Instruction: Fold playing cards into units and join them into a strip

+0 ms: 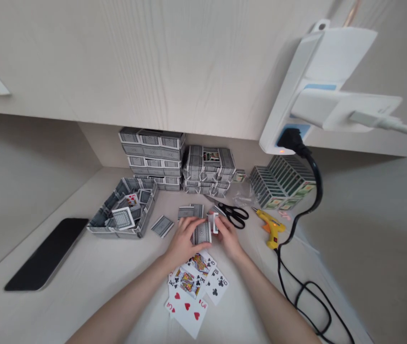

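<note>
My left hand grips a folded playing card, its grey patterned back facing up. Close beside it, my right hand pinches another folded playing card with a white edge showing. Below my wrists lie loose playing cards face up, with a three of hearts in front. More folded cards rest just beyond my left hand, and a single one lies to its left. Black-handled scissors lie past my right hand.
At left stands a card-built tray with folded cards inside, beside a black phone. Stacked card-built boxes line the back. At right are a yellow glue gun, its black cord, a card structure and a power strip.
</note>
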A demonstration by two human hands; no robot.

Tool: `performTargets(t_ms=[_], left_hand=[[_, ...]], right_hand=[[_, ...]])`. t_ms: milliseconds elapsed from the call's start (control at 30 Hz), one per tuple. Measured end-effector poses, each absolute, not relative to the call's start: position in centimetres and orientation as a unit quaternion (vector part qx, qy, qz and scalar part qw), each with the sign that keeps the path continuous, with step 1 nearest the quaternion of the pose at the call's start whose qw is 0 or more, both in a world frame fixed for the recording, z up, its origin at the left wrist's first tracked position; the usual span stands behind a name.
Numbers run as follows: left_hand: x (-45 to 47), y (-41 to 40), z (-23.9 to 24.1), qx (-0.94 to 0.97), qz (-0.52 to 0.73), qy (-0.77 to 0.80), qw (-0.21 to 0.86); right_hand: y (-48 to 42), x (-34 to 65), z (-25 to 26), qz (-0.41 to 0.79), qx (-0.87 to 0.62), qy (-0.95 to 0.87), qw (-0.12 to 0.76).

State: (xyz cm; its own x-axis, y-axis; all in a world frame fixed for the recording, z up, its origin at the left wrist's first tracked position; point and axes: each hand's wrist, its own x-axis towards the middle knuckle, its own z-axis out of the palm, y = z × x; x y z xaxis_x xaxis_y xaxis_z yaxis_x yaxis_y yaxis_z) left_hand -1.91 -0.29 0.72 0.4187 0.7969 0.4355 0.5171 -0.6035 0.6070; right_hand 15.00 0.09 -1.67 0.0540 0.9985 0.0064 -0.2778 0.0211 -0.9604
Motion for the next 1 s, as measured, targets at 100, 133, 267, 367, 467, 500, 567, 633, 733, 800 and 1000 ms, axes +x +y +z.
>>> performTargets(t_ms=[100,133,267,367,467,500,567,633,733,800,1000], left_hand=[[-1.9,-0.2,0.6,0.814,0.365,0.406,0.197],[-1.9,-0.1,0.6,0.813,0.368,0.405,0.197],[-1.9,-0.2,0.4,0.803,0.386,0.414,0.19],[-1.9,-0.3,0.3,0.789,0.402,0.428,0.179],[-1.9,-0.3,0.4,0.786,0.403,0.438,0.168],[-1.9,-0.3,0.5,0.789,0.398,0.436,0.168],[-1.8,-0.3,0.7,0.799,0.387,0.426,0.173],[-1.8,-0.2,0.9,0.805,0.382,0.418,0.178],[-1.8,-0.2,1.1,0.804,0.387,0.414,0.178],[-1.8,-0.2,1.2,0.805,0.388,0.411,0.18],[-1.8,-0.3,1.0,0.802,0.394,0.401,0.2]], right_hand=[[0.0,14.8,-1.2,0.57,-0.424,-0.399,0.579],[0.0,14.8,-1.0,0.575,-0.424,-0.396,0.577],[-0.2,14.7,-0.3,0.579,-0.434,-0.407,0.558],[-0.3,14.7,-0.1,0.561,-0.448,-0.44,0.539],[-0.4,14.7,0.0,0.532,-0.456,-0.481,0.526],[-0.4,14.6,0.1,0.525,-0.457,-0.494,0.521],[-0.5,14.5,0.2,0.515,-0.457,-0.511,0.514],[-0.7,14.4,0.4,0.508,-0.455,-0.519,0.515],[-0.8,14.3,0.5,0.502,-0.451,-0.528,0.516],[-0.8,14.2,0.4,0.502,-0.45,-0.531,0.513],[-0.7,14.5,-0.3,0.508,-0.438,-0.537,0.512]])
